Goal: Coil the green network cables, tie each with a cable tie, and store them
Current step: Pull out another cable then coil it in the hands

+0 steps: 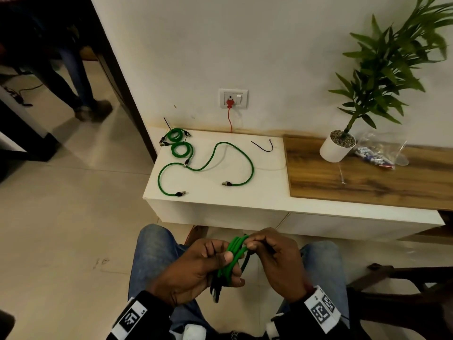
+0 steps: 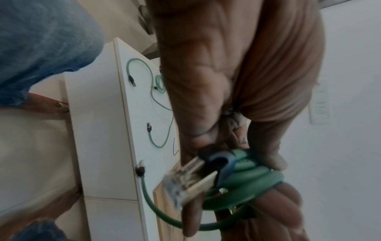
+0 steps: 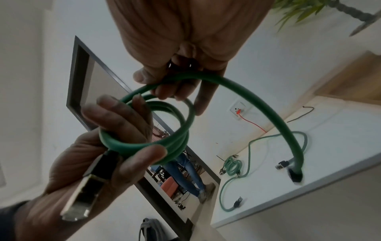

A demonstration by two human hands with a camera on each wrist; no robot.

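Left hand [image 1: 196, 268] gripped the coiled green network cable [image 1: 232, 258] over the lap, thumb clamping loops so they wouldn't spring; right hand [image 1: 277, 261] fingers pinched top w/ thin black cable tie [image 1: 246, 260], prob. for tying.

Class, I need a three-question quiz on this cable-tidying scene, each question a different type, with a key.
1. True or false: the left hand holds the cable coil the person is winding.
2. How many finished green coils lie on the white cabinet top?
3. Multiple choice: the loose black cable tie lies
A. beside the pot of the plant on the wooden surface
B. on the white cabinet top, near the wall
C. on the floor

Key: 1 true; 2 two; 3 B
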